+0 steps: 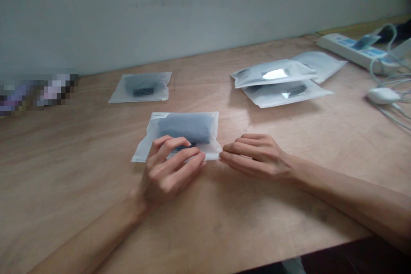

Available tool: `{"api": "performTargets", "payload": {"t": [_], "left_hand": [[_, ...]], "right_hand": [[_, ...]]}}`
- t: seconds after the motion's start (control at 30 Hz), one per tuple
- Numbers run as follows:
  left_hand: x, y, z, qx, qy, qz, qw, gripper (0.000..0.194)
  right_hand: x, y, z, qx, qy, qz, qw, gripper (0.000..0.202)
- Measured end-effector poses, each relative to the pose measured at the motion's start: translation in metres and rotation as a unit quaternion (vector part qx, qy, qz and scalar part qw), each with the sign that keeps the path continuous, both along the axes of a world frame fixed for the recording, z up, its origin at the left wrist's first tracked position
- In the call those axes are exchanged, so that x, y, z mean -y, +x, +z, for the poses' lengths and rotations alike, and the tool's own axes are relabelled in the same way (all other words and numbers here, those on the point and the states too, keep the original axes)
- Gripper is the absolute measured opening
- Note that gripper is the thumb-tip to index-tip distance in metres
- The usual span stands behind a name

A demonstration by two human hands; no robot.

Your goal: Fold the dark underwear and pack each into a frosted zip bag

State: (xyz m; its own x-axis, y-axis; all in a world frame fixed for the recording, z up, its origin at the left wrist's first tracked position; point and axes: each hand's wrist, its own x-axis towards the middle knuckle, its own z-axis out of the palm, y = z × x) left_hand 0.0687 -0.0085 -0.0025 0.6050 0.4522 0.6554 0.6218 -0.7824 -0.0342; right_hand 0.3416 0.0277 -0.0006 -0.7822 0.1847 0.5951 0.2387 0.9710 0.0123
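Observation:
A frosted zip bag (144, 145) lies on the table in front of me, with a folded dark blue-grey item (184, 127) inside and a small white label (159, 115) at its far left corner. My left hand (173, 167) rests over the bag's near side, fingers curled and pinching along the near edge; it covers part of a dark printed patch. At the near right corner my right hand (252, 156) has its fingers pressed together on the bag's edge. Both thumbs are mostly hidden.
Another filled frosted bag (141, 87) lies further back on the left. Several similar bags (276, 75) overlap at the back right. Beyond them are a white power strip (356, 51), a white charger (383, 95) and loose cables. Blurred-out items (54, 90) sit far left, by the wall.

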Motion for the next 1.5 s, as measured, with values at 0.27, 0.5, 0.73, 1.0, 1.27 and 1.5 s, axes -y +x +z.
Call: {"api": "performTargets", "payload": {"t": [0.27, 0.5, 0.73, 1.0, 1.27, 1.5], "left_hand": [[-0.001, -0.001, -0.003, -0.008, 0.010, -0.028, 1.000, 0.020], [0.000, -0.001, -0.001, -0.016, 0.006, -0.034, 0.999, 0.020], [0.002, -0.004, -0.003, -0.007, 0.003, -0.020, 1.000, 0.023], [0.001, -0.003, -0.004, -0.004, 0.005, -0.026, 1.000, 0.026], [0.000, -0.002, -0.002, 0.001, 0.006, -0.031, 0.999, 0.024], [0.001, 0.003, 0.006, -0.035, 0.038, -0.050, 0.997, 0.015]], "right_hand": [[0.003, -0.003, -0.003, 0.003, -0.007, 0.004, 1.000, 0.011], [0.005, -0.006, 0.001, 0.027, 0.043, 0.008, 0.999, 0.017], [0.019, -0.010, 0.002, 0.013, -0.099, 0.017, 0.995, 0.028], [0.024, -0.010, 0.003, -0.002, -0.131, 0.002, 0.991, 0.024], [0.020, -0.013, -0.002, -0.028, -0.087, 0.008, 0.996, 0.016], [0.020, -0.021, -0.007, -0.060, -0.008, -0.053, 0.997, 0.007]]}}
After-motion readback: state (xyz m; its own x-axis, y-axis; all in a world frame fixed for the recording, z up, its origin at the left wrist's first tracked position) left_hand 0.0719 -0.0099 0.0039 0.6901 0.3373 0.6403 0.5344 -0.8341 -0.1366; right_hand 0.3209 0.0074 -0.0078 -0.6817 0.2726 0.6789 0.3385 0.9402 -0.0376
